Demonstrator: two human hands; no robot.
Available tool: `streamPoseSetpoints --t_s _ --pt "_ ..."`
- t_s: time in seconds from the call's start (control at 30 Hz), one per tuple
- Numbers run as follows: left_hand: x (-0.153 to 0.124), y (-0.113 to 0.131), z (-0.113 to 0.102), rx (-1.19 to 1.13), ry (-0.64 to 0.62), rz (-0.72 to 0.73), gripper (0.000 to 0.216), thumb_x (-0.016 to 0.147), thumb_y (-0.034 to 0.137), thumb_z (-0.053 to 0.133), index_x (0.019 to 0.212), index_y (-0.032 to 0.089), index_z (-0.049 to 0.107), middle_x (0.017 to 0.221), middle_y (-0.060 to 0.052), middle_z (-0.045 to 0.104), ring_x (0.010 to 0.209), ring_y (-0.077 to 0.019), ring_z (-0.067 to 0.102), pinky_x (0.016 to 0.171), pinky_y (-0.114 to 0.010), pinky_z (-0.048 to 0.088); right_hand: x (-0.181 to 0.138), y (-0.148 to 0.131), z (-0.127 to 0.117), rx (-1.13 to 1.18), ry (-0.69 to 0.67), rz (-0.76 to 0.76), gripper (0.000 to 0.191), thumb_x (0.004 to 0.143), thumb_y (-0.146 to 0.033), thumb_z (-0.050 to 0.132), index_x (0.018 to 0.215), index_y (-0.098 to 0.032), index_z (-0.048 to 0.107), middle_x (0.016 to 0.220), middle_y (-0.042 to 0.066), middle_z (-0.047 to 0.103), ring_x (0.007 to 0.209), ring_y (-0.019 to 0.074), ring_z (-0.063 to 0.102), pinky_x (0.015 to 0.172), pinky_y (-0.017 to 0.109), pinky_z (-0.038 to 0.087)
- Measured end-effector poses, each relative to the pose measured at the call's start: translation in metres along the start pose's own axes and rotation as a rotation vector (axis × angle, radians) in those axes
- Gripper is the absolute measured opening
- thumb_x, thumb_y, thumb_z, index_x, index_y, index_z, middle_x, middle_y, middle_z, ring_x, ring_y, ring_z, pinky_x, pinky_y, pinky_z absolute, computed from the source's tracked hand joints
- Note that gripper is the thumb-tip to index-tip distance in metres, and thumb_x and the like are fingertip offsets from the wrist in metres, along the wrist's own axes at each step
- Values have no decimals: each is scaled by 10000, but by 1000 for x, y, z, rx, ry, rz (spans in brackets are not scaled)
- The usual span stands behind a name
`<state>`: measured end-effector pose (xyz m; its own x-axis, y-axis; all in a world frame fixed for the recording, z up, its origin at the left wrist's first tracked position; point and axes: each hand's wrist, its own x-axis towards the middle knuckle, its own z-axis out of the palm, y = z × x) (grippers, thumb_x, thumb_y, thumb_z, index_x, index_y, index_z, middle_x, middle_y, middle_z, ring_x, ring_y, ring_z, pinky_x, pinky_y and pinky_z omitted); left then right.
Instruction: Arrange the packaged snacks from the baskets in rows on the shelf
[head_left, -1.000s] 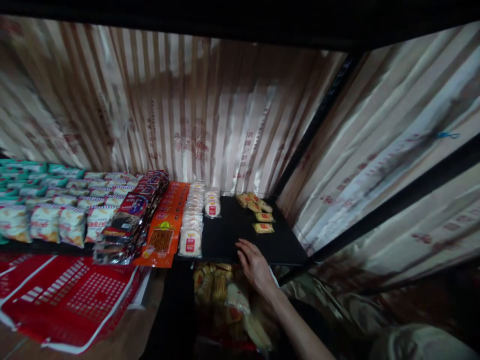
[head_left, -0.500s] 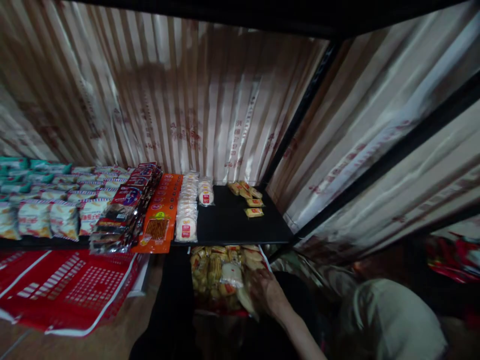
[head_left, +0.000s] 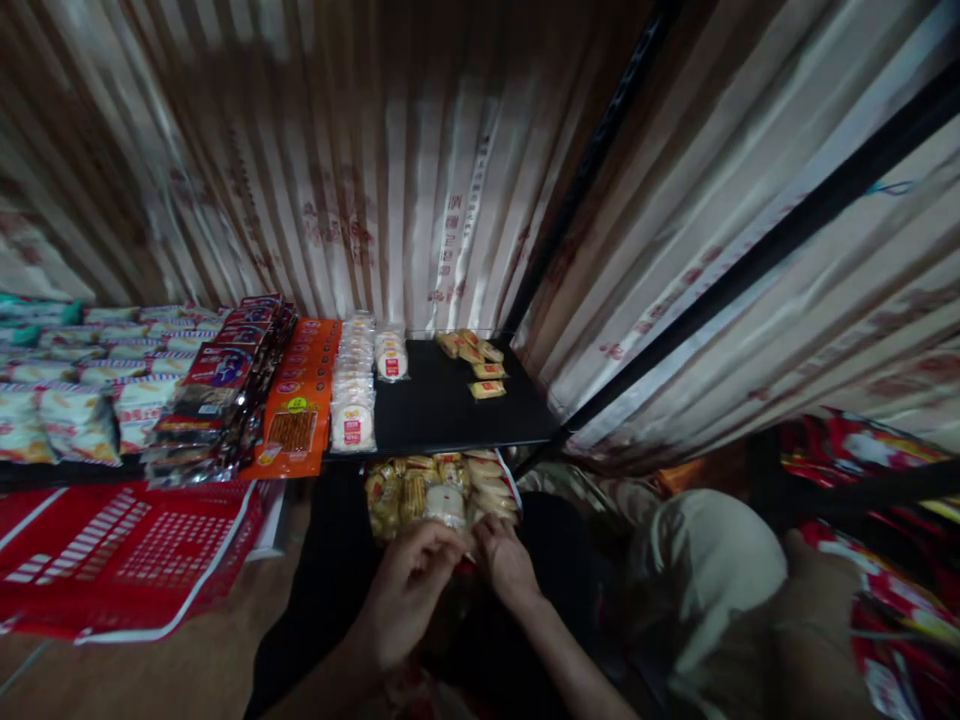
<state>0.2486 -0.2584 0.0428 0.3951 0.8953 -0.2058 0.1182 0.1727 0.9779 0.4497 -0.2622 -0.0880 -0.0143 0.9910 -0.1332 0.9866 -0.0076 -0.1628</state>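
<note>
While both hands are down at the near side of the snack container point(head_left: 516, 480), grip is hard to confirm: dim and blurry there. Left hand point(head_left: 409, 585): fingers curled, tips pointing inward; can't tell if it's grasping anything. Right hand point(head_left: 510, 565): fingers bent down by the pale packs point(head_left: 491, 487); can't tell if it's gripping one or only touching. Fingertips of the two hands are close together, contact unclear.

Container sits between the dark trouser legs point(head_left: 311, 580), just below the shelf's front edge. Pale packs fill its right side, yellow packs point(head_left: 412, 497) its left, with a white wrapped pack point(head_left: 445, 503) between, just beyond the left hand.

Black shelf point(head_left: 420, 420) above: small yellow packets point(head_left: 489, 389) near the back right corner, then, going left, white round-cracker packs point(head_left: 352, 425) in two rows, orange packs point(head_left: 292, 425), a dark stack of pouches point(head_left: 214, 380), white bags point(head_left: 142, 410), teal bags point(head_left: 37, 312) at far left. Red basket point(head_left: 172, 550) below, left. Striped sheeting point(head_left: 420, 180) behind. To the right: another person's pale-clothed knee point(head_left: 720, 560), red packs point(head_left: 877, 560) past it.
</note>
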Motion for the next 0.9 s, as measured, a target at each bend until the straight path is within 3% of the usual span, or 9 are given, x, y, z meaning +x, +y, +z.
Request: streamPoseSetpoints --t_s 0.13,0.23,0.37,0.57,0.73,0.9 --pt "17 -50 8 83 17 -79 217 726 317 471 779 188 638 846 -61 684 825 -204 615 788 -302 453 6 2 -7 4 -87 -11 276 854 -111 410 865 -177 678 984 99 659 971 207 573 887 271 412" --pt "18 -69 12 121 -15 -109 252 716 275 439 819 163 641 872 -73 687 849 -211 614 804 -308 446 6 0 -10 -18 -109 -33 242 869 -167 430 953 -168 657 1032 104 650 1004 213 563 922 290 390" --pt "21 -70 17 140 -75 -145 242 706 227 440 819 154 641 872 -69 688 841 -199 612 779 -285 450 3 -7 -8 -59 -95 -30 269 821 -225 529 1070 -178 617 1117 110 617 1080 258 515 926 319 396" --pt "24 -81 25 201 -107 -185 247 685 147 430 803 157 647 849 -49 692 839 -183 614 776 -271 446 22 -17 -3 -23 -37 -7 304 879 -268 461 1156 -230 581 1165 72 595 1098 239 491 935 312 381" --pt "23 -88 23 251 -122 -205 266 680 166 428 822 163 653 846 -46 691 835 -192 619 762 -282 446 46 -23 7 -28 -97 -75 244 881 -205 442 1007 -176 648 1071 89 643 1061 227 522 942 284 357" --pt "26 -92 16 242 -85 -186 260 672 186 441 805 170 663 853 -51 697 854 -210 621 793 -307 450 51 -22 7 19 -19 -82 280 902 -184 375 935 -170 653 976 102 668 963 213 559 888 289 368"
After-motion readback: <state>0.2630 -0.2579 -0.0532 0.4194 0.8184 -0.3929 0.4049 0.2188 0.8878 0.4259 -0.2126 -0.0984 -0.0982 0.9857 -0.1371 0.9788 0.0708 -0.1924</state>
